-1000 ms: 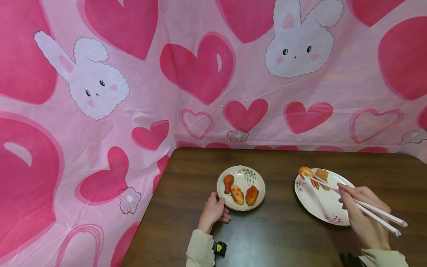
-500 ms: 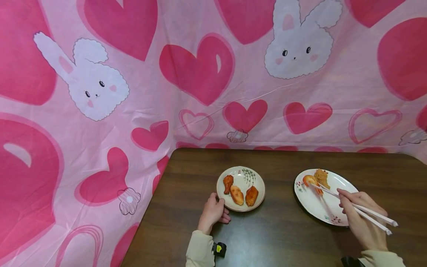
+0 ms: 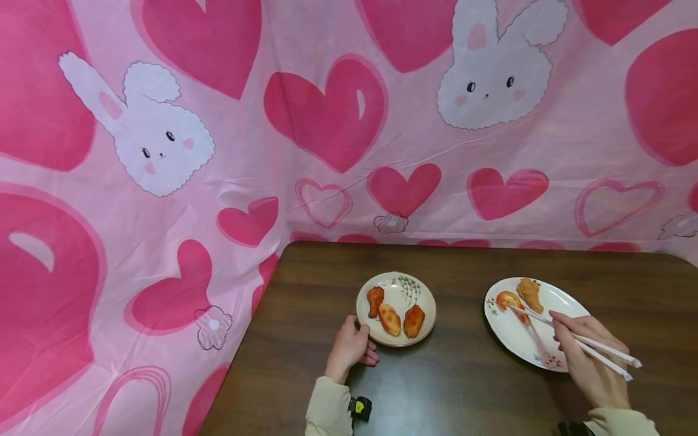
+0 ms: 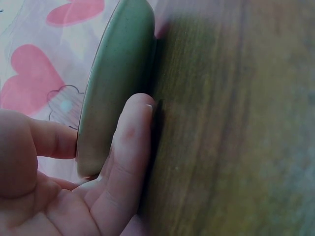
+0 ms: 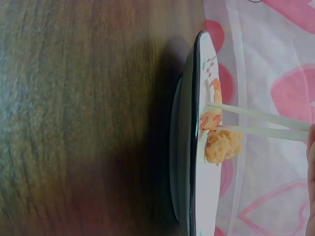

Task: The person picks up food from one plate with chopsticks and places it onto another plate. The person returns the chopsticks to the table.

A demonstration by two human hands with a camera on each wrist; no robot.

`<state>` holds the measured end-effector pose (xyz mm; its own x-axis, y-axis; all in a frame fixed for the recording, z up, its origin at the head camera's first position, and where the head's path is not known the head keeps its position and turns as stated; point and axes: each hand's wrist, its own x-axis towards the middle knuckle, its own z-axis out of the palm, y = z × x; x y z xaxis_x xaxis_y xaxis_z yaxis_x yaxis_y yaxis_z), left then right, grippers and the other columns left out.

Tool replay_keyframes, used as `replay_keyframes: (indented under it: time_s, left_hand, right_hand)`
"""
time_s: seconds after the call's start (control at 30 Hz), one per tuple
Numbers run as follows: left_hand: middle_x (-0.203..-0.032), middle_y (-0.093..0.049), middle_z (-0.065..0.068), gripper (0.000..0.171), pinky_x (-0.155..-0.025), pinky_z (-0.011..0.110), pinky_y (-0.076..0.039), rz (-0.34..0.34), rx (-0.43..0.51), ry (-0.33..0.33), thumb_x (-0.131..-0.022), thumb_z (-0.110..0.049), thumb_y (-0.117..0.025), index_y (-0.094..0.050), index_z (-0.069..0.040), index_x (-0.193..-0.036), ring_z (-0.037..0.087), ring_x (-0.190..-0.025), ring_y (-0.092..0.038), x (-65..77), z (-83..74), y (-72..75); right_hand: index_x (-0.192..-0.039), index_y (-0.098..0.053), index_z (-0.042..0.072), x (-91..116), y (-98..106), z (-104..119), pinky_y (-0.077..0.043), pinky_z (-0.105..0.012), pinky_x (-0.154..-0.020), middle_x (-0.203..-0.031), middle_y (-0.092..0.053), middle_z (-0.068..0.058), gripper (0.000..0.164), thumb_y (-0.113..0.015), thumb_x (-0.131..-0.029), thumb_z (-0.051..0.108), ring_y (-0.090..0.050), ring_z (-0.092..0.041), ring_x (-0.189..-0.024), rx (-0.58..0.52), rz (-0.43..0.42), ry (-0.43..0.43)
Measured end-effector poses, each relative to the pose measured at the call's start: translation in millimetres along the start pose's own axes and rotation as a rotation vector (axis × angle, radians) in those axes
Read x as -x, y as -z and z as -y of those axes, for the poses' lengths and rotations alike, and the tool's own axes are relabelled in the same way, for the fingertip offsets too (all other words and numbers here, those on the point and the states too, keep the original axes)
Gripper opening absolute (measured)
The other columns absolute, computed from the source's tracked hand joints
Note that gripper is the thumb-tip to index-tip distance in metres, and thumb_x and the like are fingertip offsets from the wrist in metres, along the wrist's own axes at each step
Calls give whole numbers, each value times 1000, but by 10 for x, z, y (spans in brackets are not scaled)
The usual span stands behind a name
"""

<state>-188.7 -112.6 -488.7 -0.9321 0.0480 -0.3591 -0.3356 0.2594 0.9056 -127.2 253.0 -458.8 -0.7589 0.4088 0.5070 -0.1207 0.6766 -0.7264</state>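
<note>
My left hand (image 3: pixel 350 350) grips the near-left edge of a small round plate (image 3: pixel 428 295), thumb at the rim and fingers against its underside in the left wrist view. On that plate lie a small drumstick (image 3: pixel 375 301), a pale browned piece (image 3: pixel 389 320) and a glazed wing piece (image 3: pixel 414 321). At the right, my right hand (image 3: pixel 591 366) holds white chopsticks (image 5: pixel 266 117). Their tips meet an orange shrimp (image 3: pixel 509 299) on the far left part of a white oval plate (image 3: pixel 529 345). Beside the shrimp is a breaded fried piece (image 5: pixel 223 146).
Both plates stand on a dark brown wooden table (image 3: pixel 458 375), with bare wood between them. A pink cloth (image 3: pixel 338 200) printed with hearts and rabbits hangs behind and to the left. A dark band with a yellow mark (image 3: pixel 360 408) is on the left wrist.
The shrimp has come down from above the oval plate's far-left rim onto the plate, moving right and nearer. The right hand and chopsticks shifted slightly left. The left hand keeps its hold.
</note>
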Motion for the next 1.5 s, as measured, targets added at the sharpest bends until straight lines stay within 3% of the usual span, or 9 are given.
replay_keyframes:
  time_s: [0.4, 1.13, 1.5]
  left_hand:
    - [-68, -60, 13, 41, -46, 33, -54, 1, -10, 16, -91, -17, -38, -29, -2, -128, 17, -48, -61, 0, -17, -15]
    - [-68, -60, 12, 39, -45, 33, -54, -7, -15, 9, -91, -17, -39, -31, -2, -126, 17, -47, -61, -13, -10, -6]
    - [-68, -60, 12, 37, -45, 33, -54, -5, -11, 10, -92, -18, -39, -32, -3, -124, 17, -47, -61, -3, -1, 0]
  right_hand:
    - [-100, -70, 12, -34, -17, -26, -31, -11, -42, -70, -47, 19, 21, -61, -81, 9, -41, 10, -55, 57, 18, -23]
    - [-101, -69, 14, -83, -67, -51, -32, -11, -44, -71, -48, 17, 21, -60, -82, 13, -41, 8, -59, 68, 26, -46]
    - [-114, -62, 14, -124, -37, -32, -36, -17, -46, -68, -46, 25, 35, -49, -88, 34, -45, 10, -56, 142, 150, -312]
